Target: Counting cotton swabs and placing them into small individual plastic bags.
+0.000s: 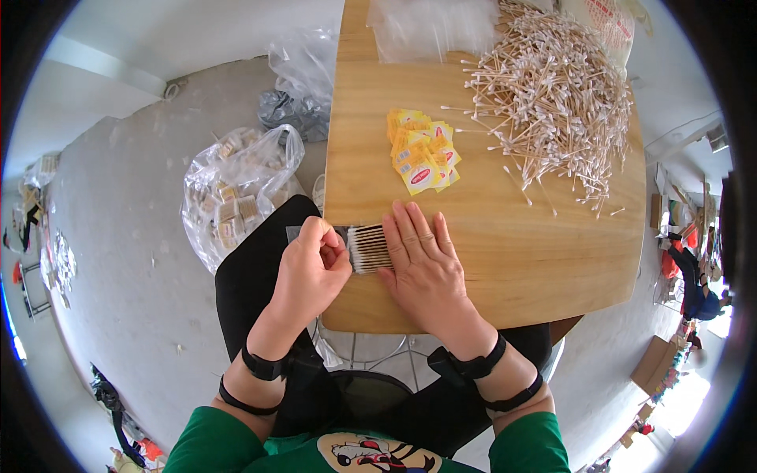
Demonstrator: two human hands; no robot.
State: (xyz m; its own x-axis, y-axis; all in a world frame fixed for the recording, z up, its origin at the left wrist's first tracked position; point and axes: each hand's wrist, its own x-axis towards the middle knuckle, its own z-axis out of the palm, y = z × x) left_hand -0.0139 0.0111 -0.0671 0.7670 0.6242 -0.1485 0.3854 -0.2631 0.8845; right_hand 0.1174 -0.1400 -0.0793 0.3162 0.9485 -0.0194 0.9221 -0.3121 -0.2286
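A flat row of cotton swabs (369,249) lies side by side near the left edge of the wooden table, white tips toward my left hand. My right hand (426,264) rests flat with fingers stretched out, covering the row's right end. At the swabs' left end, my left hand (311,264) is closed in a pinch on a small clear plastic bag (342,232). Part of that bag shows on either side of the hand; the fingertips' exact hold is partly hidden. Beyond both hands sits a loose stack of yellow and white printed cards (426,154).
A big heap of loose cotton swabs (560,102) covers the table's far right. Clear plastic bags (434,27) lie at the far edge. On the floor at left stands a clear sack (236,189) of packed swabs, near a grey plastic bag (296,110).
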